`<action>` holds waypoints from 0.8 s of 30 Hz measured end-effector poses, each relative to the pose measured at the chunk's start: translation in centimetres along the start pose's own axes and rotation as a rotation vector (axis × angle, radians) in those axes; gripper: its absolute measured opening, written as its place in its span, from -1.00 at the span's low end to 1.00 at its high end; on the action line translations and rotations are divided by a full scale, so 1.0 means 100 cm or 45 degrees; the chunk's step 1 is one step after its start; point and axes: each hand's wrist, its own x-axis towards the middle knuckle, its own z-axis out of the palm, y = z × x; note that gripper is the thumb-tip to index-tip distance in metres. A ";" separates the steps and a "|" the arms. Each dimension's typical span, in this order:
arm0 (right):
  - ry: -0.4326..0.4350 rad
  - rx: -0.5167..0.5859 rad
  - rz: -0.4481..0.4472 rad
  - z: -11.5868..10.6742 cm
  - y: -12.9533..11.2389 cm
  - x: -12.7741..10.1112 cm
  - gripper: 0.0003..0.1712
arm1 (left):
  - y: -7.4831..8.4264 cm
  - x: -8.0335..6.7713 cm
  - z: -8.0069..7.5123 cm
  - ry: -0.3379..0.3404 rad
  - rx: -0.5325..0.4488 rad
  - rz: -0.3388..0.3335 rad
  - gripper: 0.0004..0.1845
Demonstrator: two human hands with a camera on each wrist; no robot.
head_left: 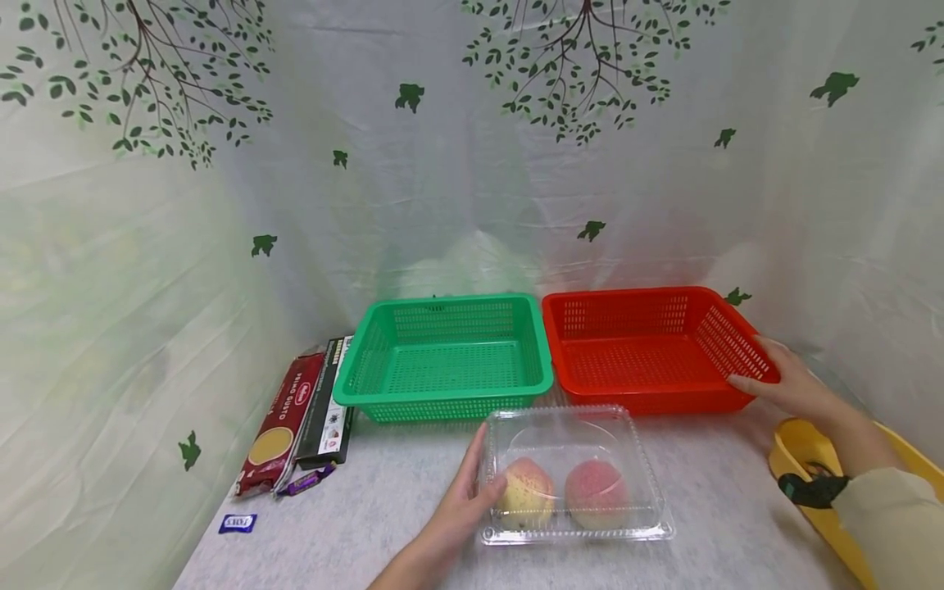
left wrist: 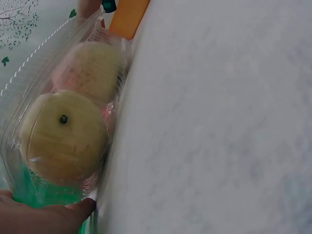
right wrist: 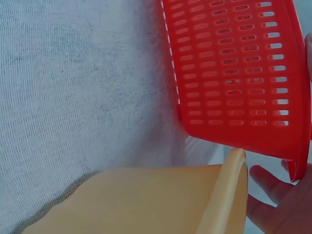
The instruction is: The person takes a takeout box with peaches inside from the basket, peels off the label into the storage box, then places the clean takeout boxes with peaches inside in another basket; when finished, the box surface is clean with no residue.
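My left hand (head_left: 460,506) holds a clear plastic clamshell box (head_left: 556,434) by its left side, with the thumb over the edge. Inside lie two round peach-like fruits, a yellowish one (head_left: 527,493) on the left and a pinker one (head_left: 596,494) on the right. The left wrist view shows the box's side close to the white surface, with the thumb (left wrist: 58,217) at its lower corner. At the far right, my right hand (head_left: 796,389) grips the rim of a red plastic basket (head_left: 656,401) at its right end. Part of that hand is outside the right wrist view.
A green basket (head_left: 450,403) stands left of the red one. Beside it lie a dark red packet (head_left: 283,426), a black box (head_left: 324,418), a purple-wrapped bar (head_left: 306,481) and a small blue packet (head_left: 238,524). A yellow container (head_left: 800,442) stands under the right forearm.
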 end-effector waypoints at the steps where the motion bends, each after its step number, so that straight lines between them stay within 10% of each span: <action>1: 0.000 -0.002 0.000 0.000 0.000 0.000 0.17 | 0.000 -0.001 0.001 -0.005 -0.006 0.009 -0.17; 16: -0.076 -0.030 0.082 -0.005 0.003 0.000 0.19 | 0.018 0.001 0.024 0.110 0.039 0.114 -0.19; 24: -0.082 0.002 0.084 -0.003 0.004 0.001 0.18 | 0.025 0.003 0.035 0.224 -0.076 0.032 -0.17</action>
